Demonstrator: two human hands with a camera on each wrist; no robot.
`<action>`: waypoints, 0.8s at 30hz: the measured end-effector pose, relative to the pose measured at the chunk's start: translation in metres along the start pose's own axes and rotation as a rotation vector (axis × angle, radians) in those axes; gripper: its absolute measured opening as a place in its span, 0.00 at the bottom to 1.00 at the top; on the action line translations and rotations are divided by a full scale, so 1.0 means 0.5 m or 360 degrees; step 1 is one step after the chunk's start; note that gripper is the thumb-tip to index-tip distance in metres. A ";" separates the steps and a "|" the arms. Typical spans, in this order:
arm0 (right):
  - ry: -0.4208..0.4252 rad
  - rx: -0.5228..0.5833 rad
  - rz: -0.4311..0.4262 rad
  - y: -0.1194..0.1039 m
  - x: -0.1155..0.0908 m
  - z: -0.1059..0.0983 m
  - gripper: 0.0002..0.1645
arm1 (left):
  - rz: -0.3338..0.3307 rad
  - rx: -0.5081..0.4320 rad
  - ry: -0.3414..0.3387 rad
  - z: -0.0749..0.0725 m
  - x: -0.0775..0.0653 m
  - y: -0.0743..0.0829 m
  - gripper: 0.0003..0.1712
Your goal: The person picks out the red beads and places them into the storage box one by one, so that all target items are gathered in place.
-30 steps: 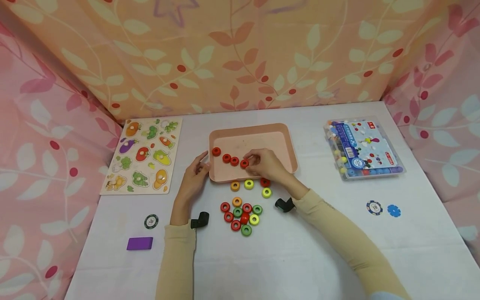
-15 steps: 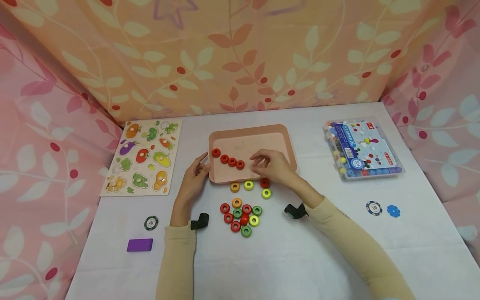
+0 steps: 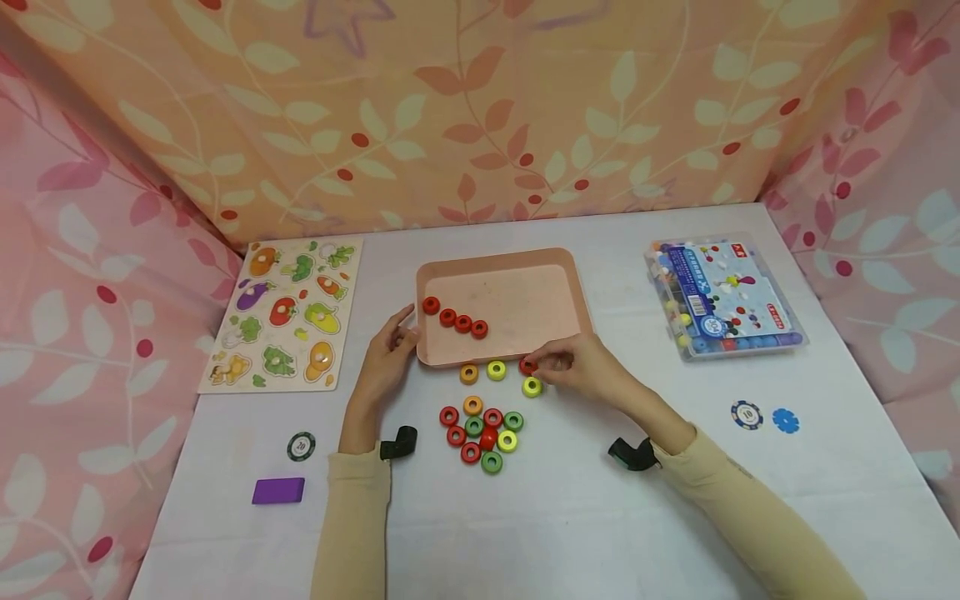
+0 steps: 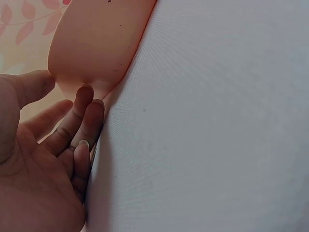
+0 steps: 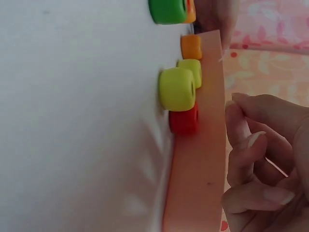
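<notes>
My left hand (image 3: 386,357) rests at the left end of a pink tray (image 3: 517,348), its thumb at the rim (image 4: 54,77) and fingertips against the outer wall. Four-sided and shallow, the tray holds a slanting row of several red beads (image 3: 462,324) at its left. My right hand (image 3: 577,367) hovers by the tray's front right, fingers bent and holding nothing. In the head view its fingertips overlap a red bead (image 3: 527,367); the right wrist view shows that red bead (image 5: 184,122) on the table, apart from the fingers. A yellow bead (image 3: 532,387) lies just in front of it.
Several red, green, yellow and orange beads (image 3: 474,427) cluster before the tray. A vegetable puzzle board (image 3: 300,287) lies left, a clear box of colored pieces (image 3: 738,292) right. A purple block (image 3: 278,491) and round chips (image 3: 302,447) lie nearer the sides.
My right hand has let go of the fourth red bead in the tray's row and moved back toward the red bead in front of the tray. My left hand has stayed put.
</notes>
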State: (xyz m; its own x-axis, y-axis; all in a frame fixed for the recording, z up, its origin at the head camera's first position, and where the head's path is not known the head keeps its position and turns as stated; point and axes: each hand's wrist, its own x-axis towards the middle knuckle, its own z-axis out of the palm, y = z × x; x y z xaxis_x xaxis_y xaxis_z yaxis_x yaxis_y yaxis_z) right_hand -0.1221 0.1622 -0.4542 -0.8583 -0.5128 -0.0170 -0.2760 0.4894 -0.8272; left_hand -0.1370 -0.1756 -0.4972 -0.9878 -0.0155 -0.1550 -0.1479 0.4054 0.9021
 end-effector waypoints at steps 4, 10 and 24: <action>-0.0017 -0.0042 0.0024 0.013 -0.011 0.005 0.17 | -0.0004 0.0001 0.0006 -0.001 -0.001 0.000 0.28; -0.0015 -0.0072 0.0032 0.030 -0.020 0.017 0.19 | -0.0010 -0.0003 0.0005 0.000 -0.001 0.002 0.28; -0.0017 -0.0109 -0.0001 0.040 -0.024 0.032 0.08 | -0.0006 0.0010 0.0001 0.000 -0.004 0.003 0.28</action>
State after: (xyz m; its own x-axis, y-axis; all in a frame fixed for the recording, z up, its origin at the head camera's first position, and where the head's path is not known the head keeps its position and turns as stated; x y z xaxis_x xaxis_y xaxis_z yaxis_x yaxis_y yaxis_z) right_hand -0.1103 0.1670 -0.4793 -0.8535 -0.5205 -0.0229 -0.3058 0.5361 -0.7868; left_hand -0.1353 -0.1748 -0.4958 -0.9872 -0.0174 -0.1583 -0.1514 0.4110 0.8990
